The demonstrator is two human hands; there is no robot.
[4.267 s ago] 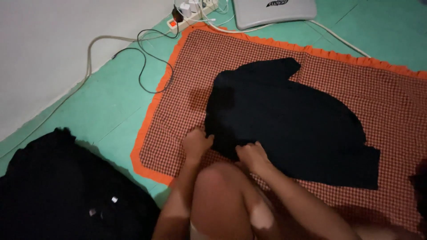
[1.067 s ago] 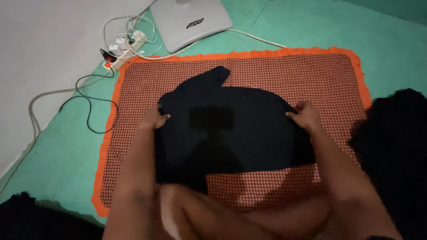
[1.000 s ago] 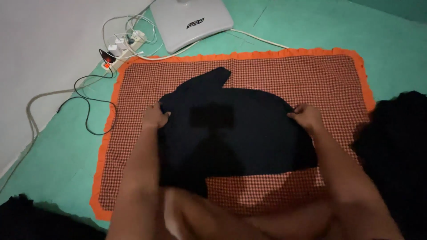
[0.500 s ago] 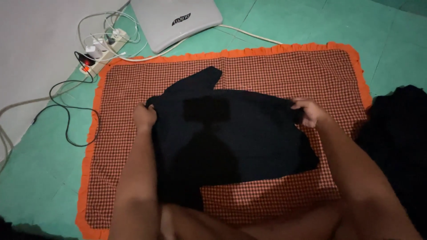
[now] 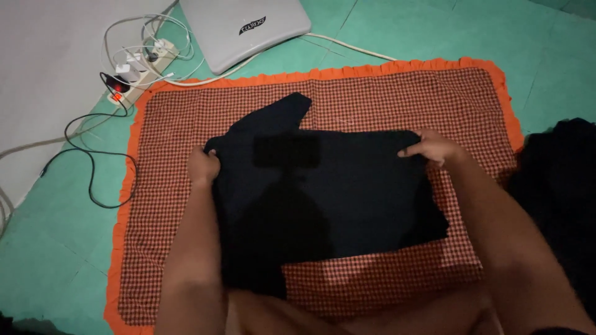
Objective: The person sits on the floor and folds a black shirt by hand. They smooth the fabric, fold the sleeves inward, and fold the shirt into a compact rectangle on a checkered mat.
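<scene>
On checked mat [image 5: 472, 111], black garment [image 5: 347, 192] lies crosswise, sleeve pointing away.

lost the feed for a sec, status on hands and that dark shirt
Left hand and right hand each gripping a far corner of the shirt. Shirt flat on the checked mat. Nothing in the way.

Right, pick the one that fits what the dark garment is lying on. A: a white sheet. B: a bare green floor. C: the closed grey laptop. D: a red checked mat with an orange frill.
D: the dark garment lies spread on the red checked mat with its orange frilled edge, while the left hand and right hand each keep a grip on one side of it.
</scene>
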